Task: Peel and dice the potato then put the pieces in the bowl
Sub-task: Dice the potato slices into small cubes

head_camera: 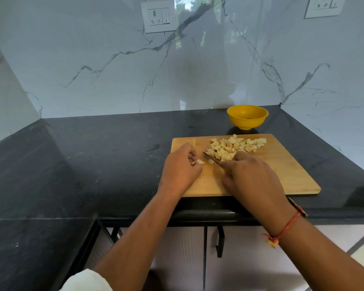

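Note:
A wooden cutting board [282,171] lies on the black counter. A pile of diced potato [233,147] covers its far middle. My left hand [180,166] pinches a small potato piece [199,162] near the board's left edge. My right hand [250,175] grips a knife [211,158]; its blade points left toward that piece, and one loose cube lies beside the blade. A yellow bowl [247,116] stands just behind the board, with only a small dark speck visible inside.
A leftover potato scrap [192,141] sits at the board's far left corner. The black counter [93,160] stretches left and wraps round both sides, with marble walls behind. The counter's front edge runs just below the board, above cabinet doors.

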`<state>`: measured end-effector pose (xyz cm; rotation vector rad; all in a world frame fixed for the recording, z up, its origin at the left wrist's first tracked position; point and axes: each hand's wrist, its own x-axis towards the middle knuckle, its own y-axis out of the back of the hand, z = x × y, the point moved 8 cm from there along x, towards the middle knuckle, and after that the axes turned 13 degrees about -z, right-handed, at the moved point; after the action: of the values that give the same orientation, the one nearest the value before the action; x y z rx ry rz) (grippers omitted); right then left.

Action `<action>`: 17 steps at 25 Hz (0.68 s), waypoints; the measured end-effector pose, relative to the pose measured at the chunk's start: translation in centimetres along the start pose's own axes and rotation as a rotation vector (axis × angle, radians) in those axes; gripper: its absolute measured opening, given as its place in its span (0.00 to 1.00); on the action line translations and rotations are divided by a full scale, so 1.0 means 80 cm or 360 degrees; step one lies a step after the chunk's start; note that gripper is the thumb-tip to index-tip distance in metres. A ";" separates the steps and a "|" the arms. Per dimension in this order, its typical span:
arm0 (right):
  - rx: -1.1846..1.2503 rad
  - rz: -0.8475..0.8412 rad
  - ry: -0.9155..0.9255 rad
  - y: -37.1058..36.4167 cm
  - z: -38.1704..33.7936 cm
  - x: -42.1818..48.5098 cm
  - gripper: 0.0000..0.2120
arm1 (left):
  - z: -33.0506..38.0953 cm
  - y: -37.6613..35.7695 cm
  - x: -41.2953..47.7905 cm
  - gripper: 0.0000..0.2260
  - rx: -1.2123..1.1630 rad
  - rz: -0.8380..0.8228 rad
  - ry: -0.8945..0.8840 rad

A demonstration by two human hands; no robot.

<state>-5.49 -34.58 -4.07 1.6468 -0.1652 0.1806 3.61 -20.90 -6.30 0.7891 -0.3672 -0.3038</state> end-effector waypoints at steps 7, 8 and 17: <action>0.0405 -0.0071 -0.0074 0.005 0.006 0.001 0.17 | -0.003 0.002 -0.001 0.11 -0.0015 0.0043 0.0038; 0.0403 -0.0090 -0.0064 0.003 0.004 0.001 0.17 | -0.002 0.002 -0.001 0.10 -0.0010 0.0053 0.0043; 0.0309 -0.0180 -0.0011 -0.007 -0.011 0.018 0.15 | 0.000 0.006 -0.001 0.07 0.0006 0.0085 0.0036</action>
<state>-3.96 -33.67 -4.22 1.8451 -0.0610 0.1072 3.57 -20.54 -5.92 0.7848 -0.3675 -0.2442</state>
